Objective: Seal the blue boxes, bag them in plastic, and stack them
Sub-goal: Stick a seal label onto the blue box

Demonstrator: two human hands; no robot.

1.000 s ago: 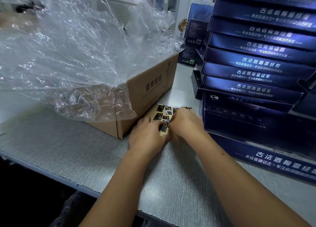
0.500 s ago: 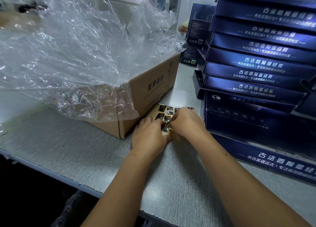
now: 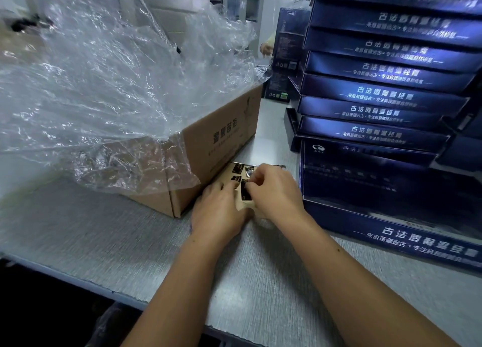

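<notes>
Stickers on the tan backing sheet [image 3: 241, 171] between the hands are in play. Unlike a second ago, the right hand [image 3: 273, 190] now pinches one dark rectangular seal sticker [image 3: 245, 193], apparently half-peeled, while the left hand [image 3: 219, 211] presses the sheet flat. Glossy blue cardboard boxes [image 3: 378, 111] stand just right of the right hand, so sealing looks imminent.

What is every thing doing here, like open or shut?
cardboard box, open, plastic spilling out.
clear plastic, crumpled, draped over the box.
sticker sheet, flat on the table.
left hand, pressing on the sheet.
right hand, pinching one sticker.
blue boxes, stacked.
</notes>
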